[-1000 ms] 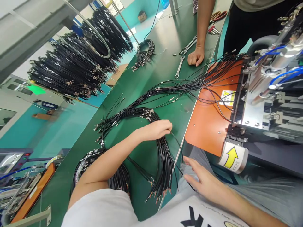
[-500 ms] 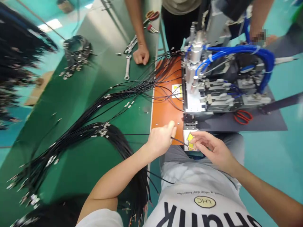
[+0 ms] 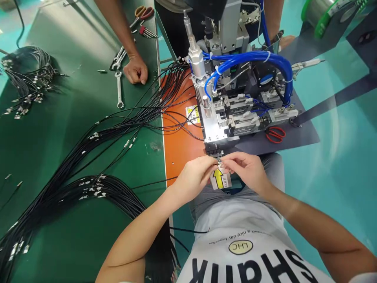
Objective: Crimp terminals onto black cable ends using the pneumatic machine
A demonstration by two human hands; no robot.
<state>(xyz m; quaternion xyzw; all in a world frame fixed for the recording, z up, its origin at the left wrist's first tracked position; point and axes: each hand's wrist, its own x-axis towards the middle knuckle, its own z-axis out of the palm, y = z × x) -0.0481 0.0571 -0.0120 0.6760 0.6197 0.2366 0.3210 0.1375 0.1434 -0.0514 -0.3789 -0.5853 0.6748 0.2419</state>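
Black, thin wire (image 3: 156, 182): its tip is pinched btw thumb & forefinger of both the left hand (image 3: 193, 179) and the right hand (image 3: 250, 173). The fingertips are pressed together and meet right at the front mouth of the metal machine (image 3: 215, 122), just above the yellow arrow label (image 3: 218, 179). The tip itself is mostly hidden by the fingers. The rest of the wire trails left across the near edge of the orange plate (image 3: 176, 149) onto the green bench (image 3: 73, 129), near the wire bundles (image 3: 88, 188). Step in hand looks like lining the tip up w/ the mouth. Going in would call for a straight, level hold, w/ fingers kept clear. At the bench's far edge a co-worker's hand (image 3: 136, 70) rests closed beside a wrench (image 3: 119, 90).
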